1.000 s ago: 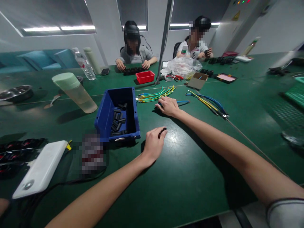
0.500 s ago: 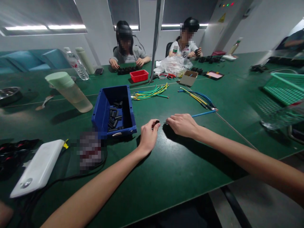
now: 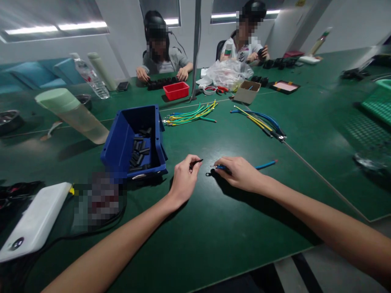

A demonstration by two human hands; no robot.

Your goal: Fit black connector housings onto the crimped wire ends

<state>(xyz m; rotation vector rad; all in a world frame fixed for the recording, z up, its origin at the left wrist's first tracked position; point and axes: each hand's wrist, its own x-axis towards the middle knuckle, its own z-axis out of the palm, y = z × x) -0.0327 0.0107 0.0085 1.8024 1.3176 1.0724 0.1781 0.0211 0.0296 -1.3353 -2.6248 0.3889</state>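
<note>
My left hand (image 3: pixel 183 179) pinches a short black tube (image 3: pixel 196 162) between thumb and fingers, its free end pointing right. My right hand (image 3: pixel 240 173) grips a blue wire (image 3: pixel 265 165) near its ring-terminal end (image 3: pixel 208 174), which lies a few centimetres from the tube. The wire's tail runs right across the green table (image 3: pixel 214 228). A blue bin (image 3: pixel 122 142) holding several black tubes stands just left of my left hand.
Green-yellow wires (image 3: pixel 192 114) and a blue-yellow wire bundle (image 3: pixel 259 120) lie beyond my hands. A pale green bottle (image 3: pixel 71 116) lies left; a white power bank (image 3: pixel 33 221) sits near left. A red tray (image 3: pixel 176 90), a cardboard box (image 3: pixel 247 92) and two seated people are across the table.
My right hand drew the blue wire from the far pile toward me and now holds its terminal end beside the left hand. My left hand lifted the black tube to point at it.
</note>
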